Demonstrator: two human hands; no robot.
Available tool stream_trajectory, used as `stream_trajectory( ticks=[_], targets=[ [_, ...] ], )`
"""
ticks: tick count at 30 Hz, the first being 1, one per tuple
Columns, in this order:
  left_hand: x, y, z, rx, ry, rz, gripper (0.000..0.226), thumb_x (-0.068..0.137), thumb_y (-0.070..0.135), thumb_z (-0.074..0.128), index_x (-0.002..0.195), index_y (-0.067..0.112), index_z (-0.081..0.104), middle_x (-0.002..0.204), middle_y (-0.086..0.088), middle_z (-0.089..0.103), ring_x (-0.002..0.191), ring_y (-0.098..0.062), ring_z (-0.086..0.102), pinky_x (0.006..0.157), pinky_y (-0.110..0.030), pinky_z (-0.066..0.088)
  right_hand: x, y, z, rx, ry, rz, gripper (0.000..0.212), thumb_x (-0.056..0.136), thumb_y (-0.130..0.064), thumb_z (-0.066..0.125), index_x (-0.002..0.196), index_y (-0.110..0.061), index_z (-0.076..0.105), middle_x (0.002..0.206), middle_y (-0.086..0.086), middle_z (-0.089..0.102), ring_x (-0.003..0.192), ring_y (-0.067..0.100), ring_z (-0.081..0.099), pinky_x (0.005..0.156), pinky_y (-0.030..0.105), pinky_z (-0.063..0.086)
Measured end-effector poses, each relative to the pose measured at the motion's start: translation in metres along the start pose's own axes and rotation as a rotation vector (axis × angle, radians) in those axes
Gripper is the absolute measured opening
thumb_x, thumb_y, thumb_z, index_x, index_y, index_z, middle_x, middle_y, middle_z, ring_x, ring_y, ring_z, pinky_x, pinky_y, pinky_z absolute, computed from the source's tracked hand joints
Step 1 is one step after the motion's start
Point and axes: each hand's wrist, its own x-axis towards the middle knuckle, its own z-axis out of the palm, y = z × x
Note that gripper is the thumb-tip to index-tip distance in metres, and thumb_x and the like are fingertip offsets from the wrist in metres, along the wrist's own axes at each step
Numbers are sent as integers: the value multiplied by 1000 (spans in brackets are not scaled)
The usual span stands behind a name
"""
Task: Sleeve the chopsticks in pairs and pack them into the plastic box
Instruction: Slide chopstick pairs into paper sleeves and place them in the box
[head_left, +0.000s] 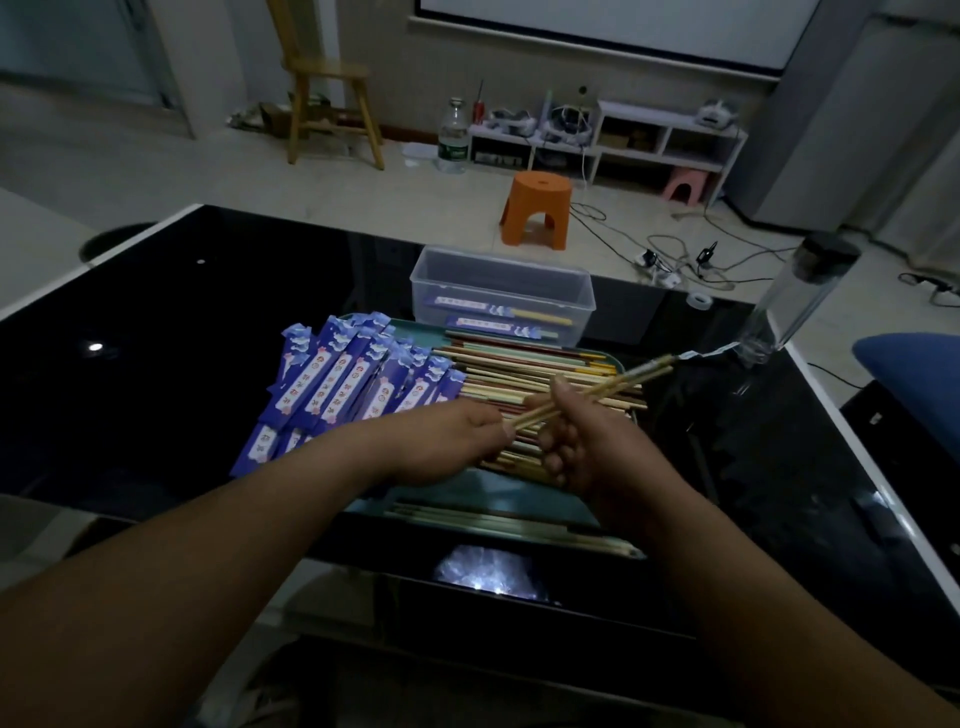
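Centrally, just below mid-frame: right hand (571, 441) curled round a pair of pale wooden chopsticks (615, 385), left hand (457, 441) pinching their near ends, far ends angled toward the upper right. Held above a teal tray (493, 505) heaped with loose mixed-colour chopsticks (524, 364), purple printed paper sleeves (353, 384) fanned left of centre. Above centre, on the glossy black table (182, 338), a clear rectangular plastic box (501, 283) containing two sleeved pairs (498, 327).
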Motion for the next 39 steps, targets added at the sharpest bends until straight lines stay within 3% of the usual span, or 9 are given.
stream_trajectory(
  ticks=[3,7,13,24,27,30,34,36,39],
  targets=[
    [4,-4,2,8,83,-20,39,107,46,41,97,13,60,85,5,58,73,-7,53,70,-31,42,8,3,6,-41,90,-81,34,108,-35,49,95,-12,70,63,2,56,48,13,46,45,23,34],
    [6,-33,-14,403,454,-118,18,103,41,49,94,25,49,102,2,55,87,-21,55,71,-37,40,4,-11,-8,-62,315,-216,25,103,-23,51,93,-8,68,59,1,57,47,15,46,43,22,35],
    [17,-47,-7,578,395,-305,38,92,46,57,119,20,49,122,-9,52,102,-32,60,74,-38,43,-6,-17,-12,-36,318,-257,27,106,-25,50,97,-7,67,61,2,56,48,13,47,42,22,38],
    [17,-39,-8,519,582,-318,12,97,33,53,90,24,47,86,0,58,75,-22,51,63,-35,37,-9,-20,-11,-59,308,-265,28,106,-29,52,98,-9,69,61,0,59,50,12,51,46,25,38],
    [17,-32,-17,282,650,-277,23,97,34,55,80,21,48,75,-1,59,70,-24,57,59,-35,38,-9,-21,-13,-60,309,-265,30,107,-32,51,98,-9,69,63,0,60,53,12,51,48,26,40],
    [12,-10,-20,-446,558,-219,16,102,23,50,92,10,52,81,-9,73,65,-23,71,59,-34,53,-10,-23,-16,-45,304,-267,33,107,-33,50,100,-8,70,65,2,59,54,13,52,49,26,40],
    [11,3,-12,-875,433,-256,15,100,9,40,91,6,51,68,-10,57,44,-16,51,41,-21,38,-9,-23,-16,-56,307,-261,33,106,-30,50,102,-6,71,65,2,59,54,13,52,49,26,40],
    [15,-2,-10,-1054,377,-283,14,104,22,44,98,12,52,63,-3,52,45,-15,42,42,-21,33,-9,-23,-15,-41,303,-269,29,105,-25,51,99,-6,72,64,3,59,53,14,51,50,27,38],
    [21,-12,-9,-1163,341,-297,47,106,54,39,101,11,58,62,-1,43,46,-14,32,42,-22,25,-8,-24,-15,7,313,-286,24,102,-21,50,96,-10,70,63,3,58,53,14,51,53,30,37]
  ],
)
